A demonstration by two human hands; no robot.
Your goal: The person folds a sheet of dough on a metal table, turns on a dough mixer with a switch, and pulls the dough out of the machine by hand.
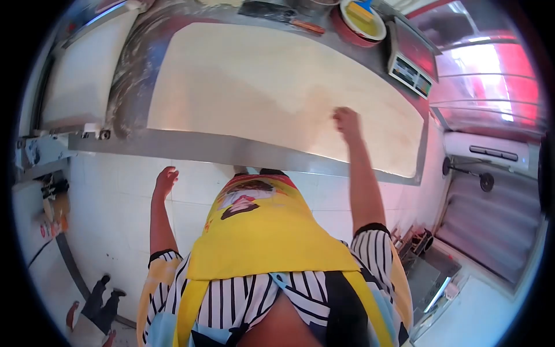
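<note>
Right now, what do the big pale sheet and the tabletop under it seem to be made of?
The sheet looks like rolled dough: matte, cream-coloured, with a smooth, curving edge. The tabletop seems metal, probably stainless steel, given its grey, dully reflective surface.

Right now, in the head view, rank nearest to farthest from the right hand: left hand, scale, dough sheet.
1. Dough sheet, directly below the right hand.
2. Scale, right side, past the sheet's edge.
3. Left hand, left side, short of the bench.
</note>
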